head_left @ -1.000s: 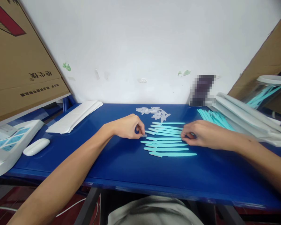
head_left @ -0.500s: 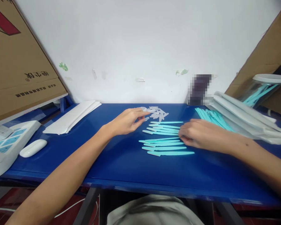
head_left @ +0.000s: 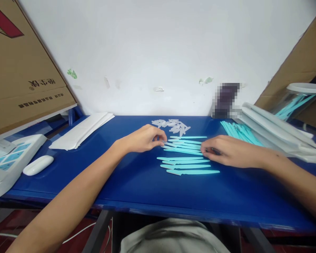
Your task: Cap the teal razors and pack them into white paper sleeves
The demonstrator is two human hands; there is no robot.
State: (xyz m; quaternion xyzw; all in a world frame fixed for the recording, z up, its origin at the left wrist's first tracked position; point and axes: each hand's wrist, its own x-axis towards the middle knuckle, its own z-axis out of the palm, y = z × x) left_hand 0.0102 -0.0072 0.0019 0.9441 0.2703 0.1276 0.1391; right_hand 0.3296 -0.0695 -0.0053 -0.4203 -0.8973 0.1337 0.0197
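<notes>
Several flat turquoise plastic sticks (head_left: 185, 156) lie in a row on the blue table (head_left: 137, 182). Behind them sits a small heap of clear plastic caps (head_left: 172, 125). My left hand (head_left: 143, 138) has its fingers pinched together at the left tip of one stick, with a small clear cap between thumb and fingers. My right hand (head_left: 226, 150) rests on the table at the right end of the same stick, fingers closed on it.
A loose pile of turquoise sticks (head_left: 238, 131) lies at the right, beside stacked white trays (head_left: 276, 131) and a clear jar (head_left: 296, 100). On the left are white paper sleeves (head_left: 80, 130), a white mouse (head_left: 38, 165), a white device (head_left: 7, 160) and a cardboard box (head_left: 23, 66).
My left hand reached back to the cap heap, then came forward again and pinched at the tip of a stick. The right hand stayed at the sticks' right ends.
</notes>
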